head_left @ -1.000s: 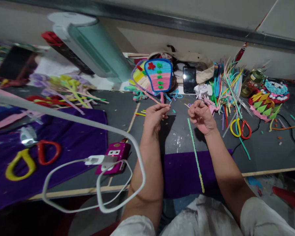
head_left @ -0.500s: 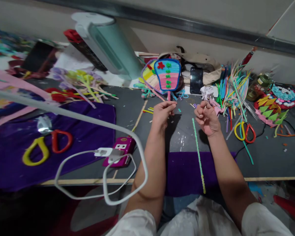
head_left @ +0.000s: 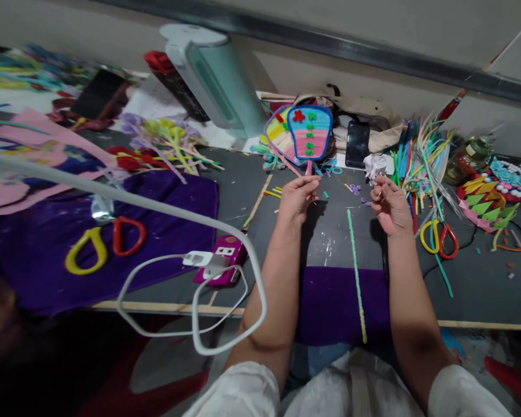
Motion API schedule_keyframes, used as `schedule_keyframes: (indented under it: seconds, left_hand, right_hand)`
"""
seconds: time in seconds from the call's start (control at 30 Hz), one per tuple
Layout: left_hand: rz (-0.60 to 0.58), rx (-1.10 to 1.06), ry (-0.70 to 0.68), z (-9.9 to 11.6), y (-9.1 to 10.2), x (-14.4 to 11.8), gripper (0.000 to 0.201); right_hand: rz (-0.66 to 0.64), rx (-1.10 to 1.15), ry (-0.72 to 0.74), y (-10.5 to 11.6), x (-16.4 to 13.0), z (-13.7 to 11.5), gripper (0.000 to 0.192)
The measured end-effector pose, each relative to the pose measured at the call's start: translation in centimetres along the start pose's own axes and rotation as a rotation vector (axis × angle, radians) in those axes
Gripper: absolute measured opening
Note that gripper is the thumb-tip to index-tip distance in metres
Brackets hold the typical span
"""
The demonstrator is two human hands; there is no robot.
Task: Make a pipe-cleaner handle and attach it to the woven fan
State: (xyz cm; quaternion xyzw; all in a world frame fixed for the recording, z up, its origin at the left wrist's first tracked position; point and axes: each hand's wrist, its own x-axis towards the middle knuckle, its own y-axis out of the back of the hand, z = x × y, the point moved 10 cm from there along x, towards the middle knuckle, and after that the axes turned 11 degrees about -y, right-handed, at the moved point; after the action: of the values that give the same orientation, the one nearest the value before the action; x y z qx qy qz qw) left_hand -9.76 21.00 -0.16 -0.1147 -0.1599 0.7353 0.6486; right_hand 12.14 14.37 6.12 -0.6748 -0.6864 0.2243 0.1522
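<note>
My left hand [head_left: 298, 200] is pinched closed above the dark table, just in front of the handle of a fan-shaped craft piece [head_left: 309, 134] in blue and pink. My right hand [head_left: 391, 207] is also pinched, close to a crumpled white paper [head_left: 375, 165]. A faint thin line shows between the two hands, perhaps a thread or wire; what the fingertips hold is too fine to make out. Between my forearms, a green-and-yellow fuzzy pipe cleaner [head_left: 356, 269] stretches over the table and a purple cloth [head_left: 330, 307]. Small purple bits [head_left: 355, 189] lie near my right hand.
Scissors [head_left: 439, 238] and bundled pipe cleaners [head_left: 421, 162] lie on the right. Another pair of scissors [head_left: 106, 246] rests on purple cloth at left. A white cable [head_left: 238, 226] loops near a pink power socket [head_left: 223, 260]. A phone [head_left: 358, 143] and teal appliance [head_left: 221, 81] stand behind.
My right hand has moved right, widening the gap between my hands. The small purple bits on the table now show more clearly. The whole view has shifted slightly.
</note>
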Motion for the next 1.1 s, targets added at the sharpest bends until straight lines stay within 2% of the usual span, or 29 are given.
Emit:
schedule_keyframes:
  seconds: [0.2, 0.43, 0.6, 0.77, 1.1]
  left_hand:
    - [0.085, -0.054, -0.023, 1.0, 1.4, 0.4, 0.027]
    - [0.181, -0.031, -0.168, 2.5, 2.7, 0.7, 0.026]
    - [0.178, 0.012, -0.241, 3.6, 2.7, 0.5, 0.023]
    - [0.152, 0.04, -0.242, 3.7, 2.5, 0.5, 0.021]
    - [0.16, 0.058, -0.284, 4.0, 2.6, 0.4, 0.021]
  right_hand:
    - [0.011, -0.166, -0.054, 0.1, 0.0, 0.6, 0.033]
    - [0.186, -0.339, -0.091, 2.1, 0.5, 1.1, 0.037]
    - [0.27, -0.421, -0.116, 2.8, 0.6, 1.5, 0.036]
    - [0.322, -0.447, -0.117, 3.3, 0.5, 1.5, 0.034]
    - [0.355, -0.545, -0.08, 3.6, 0.8, 1.7, 0.034]
